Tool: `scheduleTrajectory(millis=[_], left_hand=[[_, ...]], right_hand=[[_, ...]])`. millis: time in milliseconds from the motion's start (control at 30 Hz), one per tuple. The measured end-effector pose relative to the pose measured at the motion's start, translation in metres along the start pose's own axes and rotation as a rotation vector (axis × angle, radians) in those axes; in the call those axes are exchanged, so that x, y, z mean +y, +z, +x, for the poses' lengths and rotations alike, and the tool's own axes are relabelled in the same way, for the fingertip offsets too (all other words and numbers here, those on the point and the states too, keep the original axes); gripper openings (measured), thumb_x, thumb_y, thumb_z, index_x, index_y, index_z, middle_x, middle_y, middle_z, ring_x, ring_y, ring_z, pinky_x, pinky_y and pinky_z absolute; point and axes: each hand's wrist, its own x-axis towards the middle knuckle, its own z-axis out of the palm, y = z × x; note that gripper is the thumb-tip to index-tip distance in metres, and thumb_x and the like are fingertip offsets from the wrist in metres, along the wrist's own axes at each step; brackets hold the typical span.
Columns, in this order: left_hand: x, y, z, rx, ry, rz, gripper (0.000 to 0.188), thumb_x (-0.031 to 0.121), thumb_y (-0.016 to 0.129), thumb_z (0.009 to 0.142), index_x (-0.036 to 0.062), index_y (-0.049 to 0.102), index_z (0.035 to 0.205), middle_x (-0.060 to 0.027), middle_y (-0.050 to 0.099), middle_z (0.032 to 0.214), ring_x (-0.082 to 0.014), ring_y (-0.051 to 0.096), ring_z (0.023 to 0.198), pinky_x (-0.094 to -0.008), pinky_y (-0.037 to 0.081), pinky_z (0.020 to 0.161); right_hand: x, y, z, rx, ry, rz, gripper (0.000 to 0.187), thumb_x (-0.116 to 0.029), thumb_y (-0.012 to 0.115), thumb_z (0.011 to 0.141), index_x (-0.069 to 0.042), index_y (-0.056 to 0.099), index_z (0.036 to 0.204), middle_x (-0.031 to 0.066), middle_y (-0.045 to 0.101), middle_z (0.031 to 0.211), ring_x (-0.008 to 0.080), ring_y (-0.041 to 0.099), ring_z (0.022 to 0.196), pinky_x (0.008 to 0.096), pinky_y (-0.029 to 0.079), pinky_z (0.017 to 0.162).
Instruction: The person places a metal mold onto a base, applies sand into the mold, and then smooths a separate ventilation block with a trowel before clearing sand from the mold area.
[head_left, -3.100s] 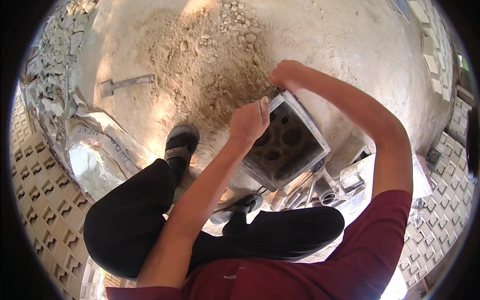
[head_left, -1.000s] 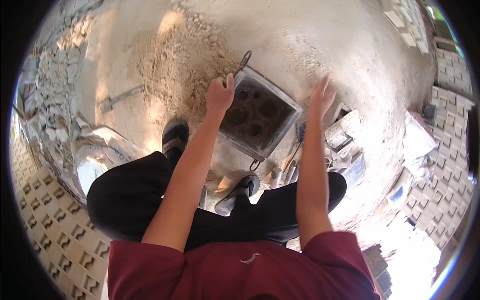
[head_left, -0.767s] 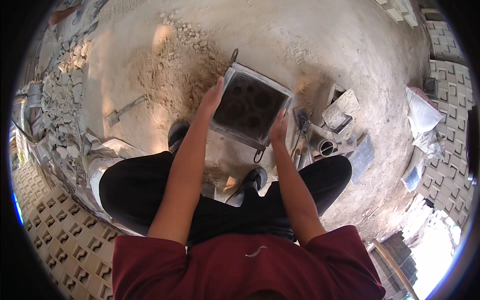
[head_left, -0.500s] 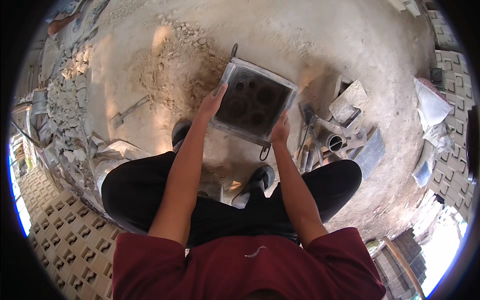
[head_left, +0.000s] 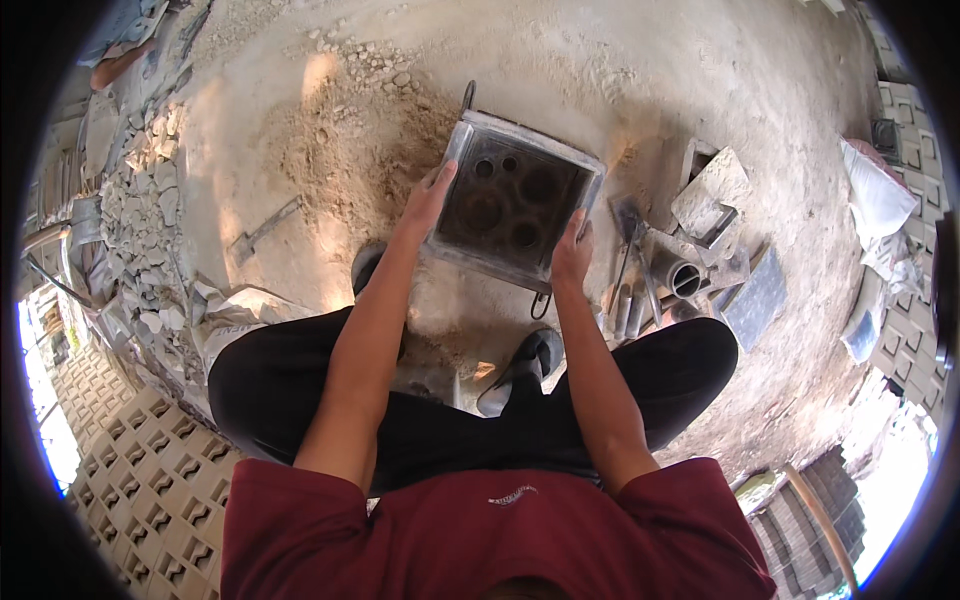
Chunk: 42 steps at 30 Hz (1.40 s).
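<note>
Between my hands is a square dark metal mould (head_left: 508,210) with raised pale edges, several round shapes on its recessed inner face and a wire loop handle at two of its corners. My left hand (head_left: 426,207) grips its left side, thumb over the rim. On the opposite side my right hand (head_left: 571,252) holds the right edge near the lower corner. The mould is tilted in front of my knees, above the dusty ground; fingers beneath it are hidden.
Right of the mould lie trowel-like tools (head_left: 630,225), a metal pipe piece (head_left: 683,278), a block (head_left: 712,190) and a flat grey slab (head_left: 752,300). A small hand tool (head_left: 265,230) rests on the ground at left, near rubble (head_left: 145,220). Patterned blocks (head_left: 150,490) stand stacked lower left.
Both hands and the mould stay nearly in place, with the mould shifting slightly right in the picture. The right thumb now lies more over the rim.
</note>
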Motion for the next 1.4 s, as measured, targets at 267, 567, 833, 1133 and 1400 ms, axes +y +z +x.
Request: scheduleTrajectory(millis=[267, 567, 833, 1133, 1400], left_hand=[[-0.014, -0.006, 0.012, 0.044, -0.081, -0.010, 0.090, 0.069, 0.057, 0.080, 0.0002, 0.045, 0.136, -0.0222, 0.053, 0.129, -0.0323, 0.050, 0.122, -0.0381, 0.035, 0.103], [0.002, 0.009, 0.033, 0.022, -0.118, 0.099, 0.103, 0.078, 0.053, 0.074, -0.0008, 0.042, 0.139, -0.0274, 0.048, 0.134, -0.0351, 0.043, 0.129, -0.0401, 0.032, 0.106], [-0.007, 0.008, 0.024, -0.151, -0.090, 0.049, 0.098, 0.077, 0.039, 0.083, -0.0024, 0.039, 0.141, -0.0245, 0.035, 0.146, -0.0335, 0.032, 0.138, -0.0384, 0.024, 0.111], [-0.017, -0.005, 0.007, -0.156, -0.216, -0.009, 0.102, 0.079, 0.038, 0.082, -0.0001, 0.028, 0.146, -0.0202, 0.026, 0.152, -0.0315, 0.021, 0.143, -0.0385, 0.017, 0.114], [0.002, 0.003, -0.012, -0.111, -0.331, -0.032, 0.106, 0.080, 0.042, 0.079, -0.0005, 0.028, 0.146, -0.0208, 0.026, 0.152, -0.0306, 0.023, 0.142, -0.0377, 0.019, 0.114]], right_hand=[[-0.013, -0.003, -0.003, -0.144, -0.016, 0.256, 0.069, -0.053, 0.038, 0.099, 0.009, 0.048, 0.127, 0.0179, 0.057, 0.120, 0.0242, 0.052, 0.113, 0.0337, 0.038, 0.099], [-0.025, -0.007, 0.017, -0.025, 0.027, 0.185, 0.081, -0.062, 0.033, 0.095, 0.011, 0.049, 0.126, 0.0203, 0.058, 0.116, 0.0258, 0.054, 0.109, 0.0351, 0.040, 0.096], [-0.029, -0.016, 0.015, -0.103, 0.136, 0.017, 0.100, -0.076, 0.029, 0.088, 0.017, 0.057, 0.113, 0.0234, 0.062, 0.096, 0.0287, 0.058, 0.097, 0.0374, 0.042, 0.088], [-0.035, -0.012, 0.004, -0.263, 0.237, 0.092, 0.092, -0.072, 0.023, 0.091, 0.008, 0.039, 0.133, 0.0221, 0.046, 0.129, 0.0307, 0.042, 0.124, 0.0375, 0.030, 0.103], [-0.040, -0.021, 0.006, -0.287, 0.287, 0.279, 0.092, -0.073, 0.020, 0.090, -0.001, 0.022, 0.148, 0.0183, 0.026, 0.153, 0.0299, 0.023, 0.142, 0.0382, 0.017, 0.114]])
